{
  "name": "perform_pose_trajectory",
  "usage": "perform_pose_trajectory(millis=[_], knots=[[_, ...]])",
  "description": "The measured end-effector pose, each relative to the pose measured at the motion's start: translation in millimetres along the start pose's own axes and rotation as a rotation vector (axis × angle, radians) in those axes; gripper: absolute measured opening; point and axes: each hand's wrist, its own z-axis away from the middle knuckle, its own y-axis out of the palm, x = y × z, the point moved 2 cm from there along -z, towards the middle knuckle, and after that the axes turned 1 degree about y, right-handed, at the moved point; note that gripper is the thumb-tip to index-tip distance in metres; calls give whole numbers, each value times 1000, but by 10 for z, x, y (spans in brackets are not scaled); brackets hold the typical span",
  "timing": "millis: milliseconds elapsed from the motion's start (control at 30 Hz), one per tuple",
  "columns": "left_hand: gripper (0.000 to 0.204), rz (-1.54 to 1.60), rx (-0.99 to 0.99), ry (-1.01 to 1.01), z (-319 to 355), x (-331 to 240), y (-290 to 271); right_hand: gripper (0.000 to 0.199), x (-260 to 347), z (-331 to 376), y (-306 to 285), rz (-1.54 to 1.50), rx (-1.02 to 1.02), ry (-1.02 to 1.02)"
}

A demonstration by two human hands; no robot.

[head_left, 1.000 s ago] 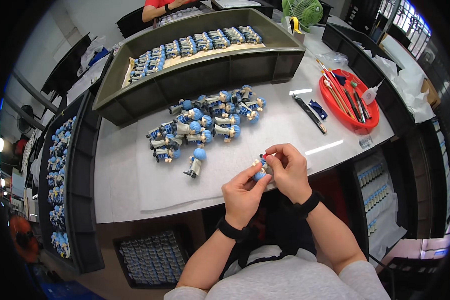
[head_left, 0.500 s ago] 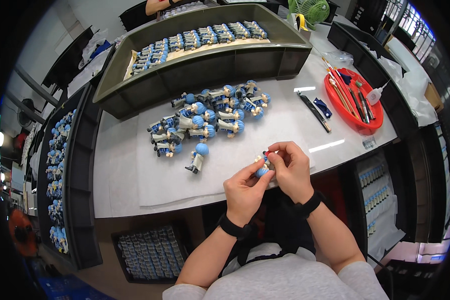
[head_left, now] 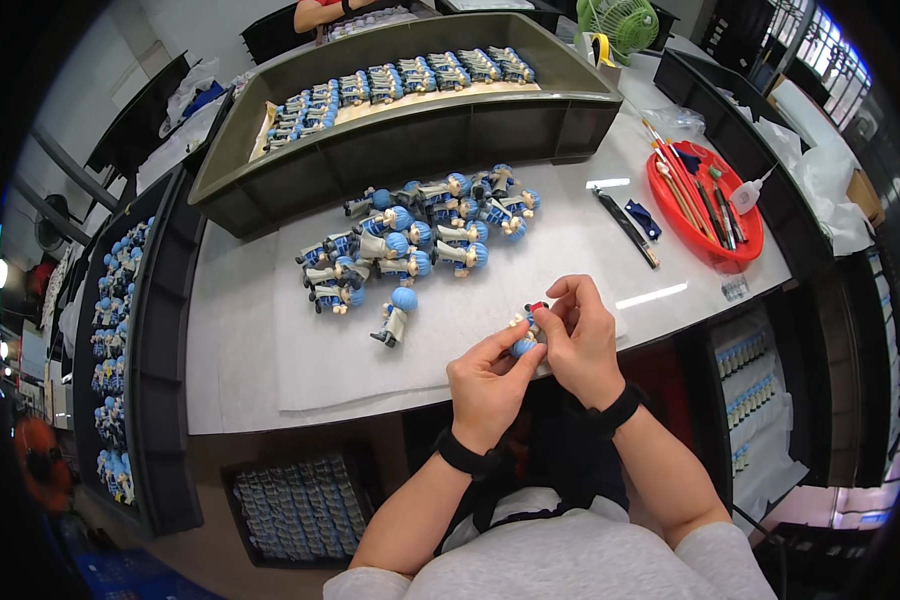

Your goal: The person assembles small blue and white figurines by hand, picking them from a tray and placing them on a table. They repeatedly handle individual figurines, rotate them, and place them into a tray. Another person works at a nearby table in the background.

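At the table's near edge, a small blue-haired figurine [head_left: 521,348] is held between both my hands. My left hand [head_left: 487,393] pinches it near the head with thumb and fingers. The thumb of my right hand [head_left: 582,345] presses on the body, and its fingers curl above. A small red part [head_left: 539,306] shows at the end away from the hair; I cannot make out what it is. My fingers cover much of the figurine. One similar figurine [head_left: 394,318] lies alone to the left, near a loose pile of figurines [head_left: 410,235].
Behind the pile, a large dark tray [head_left: 400,135] holds rows of figurines. To the right lie a black pen-like tool [head_left: 627,228] and a red basin [head_left: 730,256] with brushes and a small bottle. Crates flank the table [head_left: 235,385]. A green fan [head_left: 618,25] stands at the back.
My right fingers have lifted and opened slightly from the figurine's end, so the red part shows more. My left hand keeps nearly the same place.
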Motion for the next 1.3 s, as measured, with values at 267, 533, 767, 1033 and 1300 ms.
perform_pose_trajectory(millis=[267,533,767,1033,1300], knots=[[30,-8,-3,0,14,-11,0,18,30,-22,-6,38,-9,-45],[28,-21,3,28,2,3,12,19,42,-37,-15,91,7,-47],[32,-29,52,-19,-2,-49,-28,21,-68,-213,-237,113,-61,31],[29,116,87,-4,-35,-134,-116,19,-45,-122,-602,-232,77,390],[37,211,132,-120,-31,-293,-260,27,-148,-159,-447,-483,104,441]])
